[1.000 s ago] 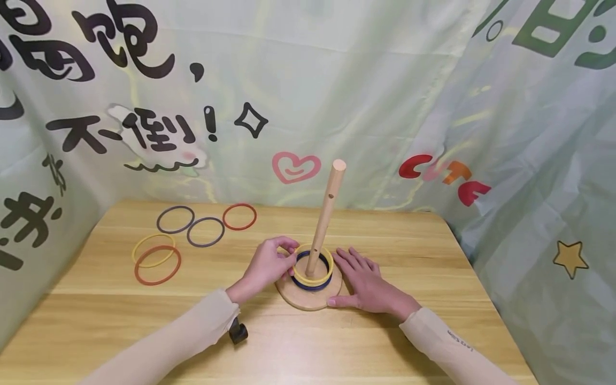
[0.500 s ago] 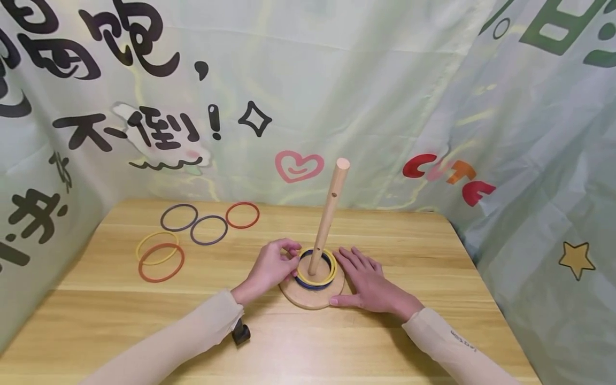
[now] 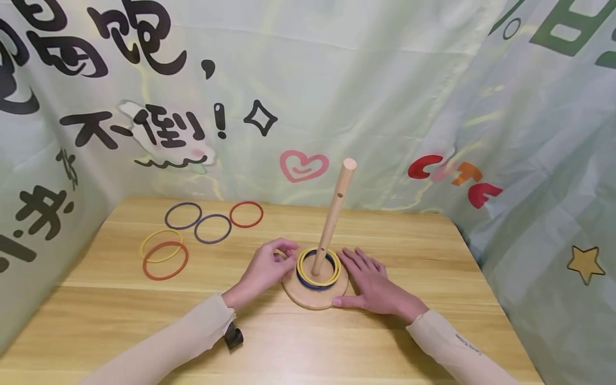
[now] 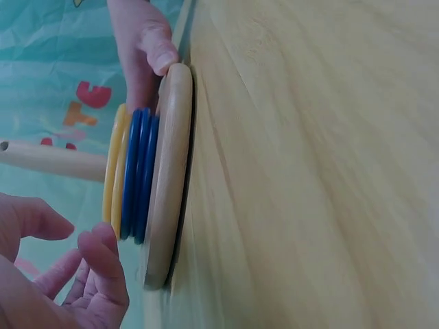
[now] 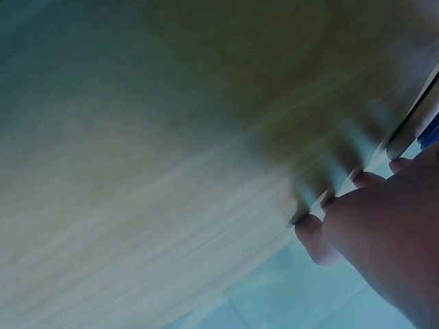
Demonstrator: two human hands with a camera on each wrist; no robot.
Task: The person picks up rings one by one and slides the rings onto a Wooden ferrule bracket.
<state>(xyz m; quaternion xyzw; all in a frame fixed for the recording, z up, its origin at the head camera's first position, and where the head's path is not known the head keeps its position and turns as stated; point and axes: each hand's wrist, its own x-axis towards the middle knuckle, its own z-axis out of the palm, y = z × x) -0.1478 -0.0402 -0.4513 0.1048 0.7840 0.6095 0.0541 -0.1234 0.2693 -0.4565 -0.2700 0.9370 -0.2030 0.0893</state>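
On the far curtain [image 3: 375, 96], black characters 不倒! [image 3: 166, 128] can be read at left and coloured letters spelling CUTE [image 3: 467, 172] at right; the print on the right sleeve [image 3: 447, 342] is illegible. The table [image 3: 308, 350] is pale wood grain. The left hand [image 3: 267, 264], thumb and fingers parted, holding nothing, is just left of yellow rings [image 4: 116, 171] stacked on blue rings [image 4: 140, 171] around a peg [image 3: 334, 214]. The right hand [image 3: 368, 280], fingers extended, touches the round base [image 3: 308, 299] at right. Five loose rings [image 3: 166, 278] lie far left.
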